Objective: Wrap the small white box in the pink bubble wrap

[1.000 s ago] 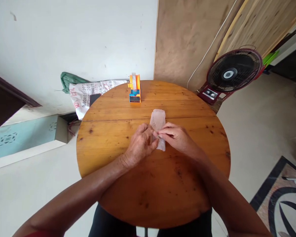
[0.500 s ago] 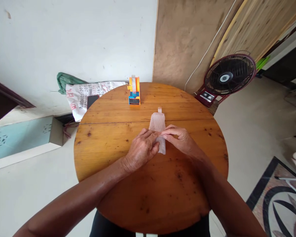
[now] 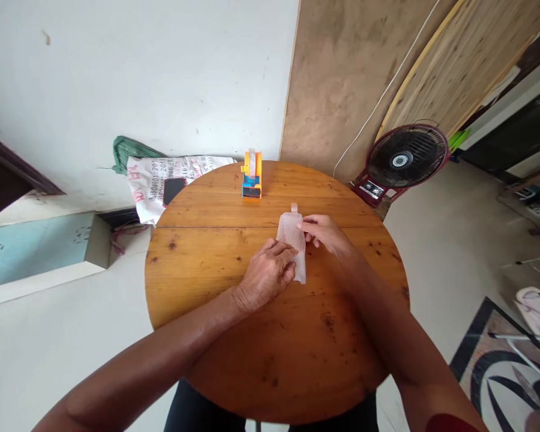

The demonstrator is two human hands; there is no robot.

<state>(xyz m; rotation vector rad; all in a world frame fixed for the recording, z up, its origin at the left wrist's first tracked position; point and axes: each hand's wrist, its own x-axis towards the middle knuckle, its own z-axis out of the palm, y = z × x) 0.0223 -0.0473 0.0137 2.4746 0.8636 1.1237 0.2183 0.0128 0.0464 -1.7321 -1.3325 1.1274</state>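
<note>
A flat, pale, translucent packet point(image 3: 291, 227), which looks like bubble wrap, lies lengthwise on the round wooden table. A short strip of tape point(image 3: 294, 207) sticks out from its far end. My left hand point(image 3: 270, 270) rests across the packet's lower half, fingers bent and closed over it, holding it against the table. At the upper right edge, my right hand point(image 3: 324, 233) touches the packet with an outstretched index finger. Its other fingers are loosely curled beside the edge, apart from the index finger. Beyond the packet stands an orange and blue tape dispenser point(image 3: 252, 174) with a roll in it.
The round table point(image 3: 207, 258) has a seam across it. Against the wall behind lie a white printed sack point(image 3: 146, 180), a dark flat object point(image 3: 173, 191) and a green bag point(image 3: 135, 154). A dark red fan point(image 3: 405, 159) stands to the right, beyond the table edge.
My right hand has left the packet's middle beside my left fingers and moved up to its far right edge, its fingers spreading. The left hand stays on the packet. The view has shifted slightly.
</note>
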